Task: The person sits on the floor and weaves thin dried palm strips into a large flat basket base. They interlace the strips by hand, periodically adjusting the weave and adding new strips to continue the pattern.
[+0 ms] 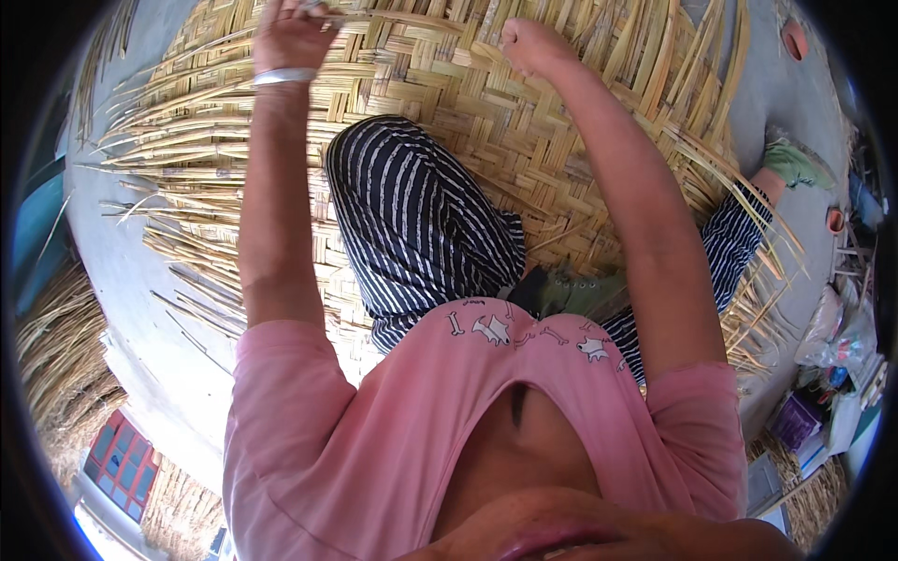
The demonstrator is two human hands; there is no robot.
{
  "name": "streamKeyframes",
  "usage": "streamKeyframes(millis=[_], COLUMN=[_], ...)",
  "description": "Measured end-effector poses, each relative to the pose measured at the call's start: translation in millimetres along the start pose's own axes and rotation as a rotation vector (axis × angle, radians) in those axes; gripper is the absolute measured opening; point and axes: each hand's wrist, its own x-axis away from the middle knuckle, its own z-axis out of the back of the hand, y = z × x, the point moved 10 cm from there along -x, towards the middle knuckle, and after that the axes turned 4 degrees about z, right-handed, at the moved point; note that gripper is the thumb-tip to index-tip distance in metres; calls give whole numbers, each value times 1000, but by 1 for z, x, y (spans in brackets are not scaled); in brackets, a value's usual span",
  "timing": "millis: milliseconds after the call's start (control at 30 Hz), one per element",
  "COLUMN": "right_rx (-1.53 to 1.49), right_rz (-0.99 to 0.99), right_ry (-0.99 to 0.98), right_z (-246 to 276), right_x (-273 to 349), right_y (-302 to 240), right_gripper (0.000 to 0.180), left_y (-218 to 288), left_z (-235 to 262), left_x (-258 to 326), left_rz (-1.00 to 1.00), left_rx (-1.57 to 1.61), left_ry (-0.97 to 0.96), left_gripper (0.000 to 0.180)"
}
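Observation:
A large mat point(486, 126) of pale yellow split cane, woven in a zigzag pattern, lies under me. Cut by the top edge, my left hand point(292, 42) has its fingers closed at one end of a thin cane strip point(402, 16), which runs rightward over the weave. A pale bangle point(284, 76) circles that wrist. My right hand point(538, 47) is a closed fist above the mat, right of the strip. Whatever may be inside its fingers is hidden. My bent knee, in black-and-white striped cloth point(412, 206), rests on the woven part between my arms.
Loose cane ends point(178, 154) fan out over the grey floor point(150, 280) on the left, and more stick out at upper right. Clear plastic bags point(842, 341) and a purple box point(795, 421) lie at far right. A straw bundle point(65, 346) is at far left.

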Motion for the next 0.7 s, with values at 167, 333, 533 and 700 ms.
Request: streamKeyframes(millis=[167, 333, 533, 700], right_rx=[13, 89, 149, 362], right_rz=[36, -12, -45, 28], right_ry=[44, 14, 17, 97], right_z=[-5, -2, -3, 7], right_x=[-8, -4, -3, 2], right_y=[10, -4, 3, -8], right_gripper=[13, 13, 28, 21], left_y=[80, 132, 278, 348], left_z=[58, 81, 212, 321], left_x=[7, 37, 15, 37], left_rz=[-14, -97, -299, -317], left_rx=[-193, -737, -505, -369], left_ry=[-174, 102, 529, 745], left_gripper=[34, 33, 15, 24])
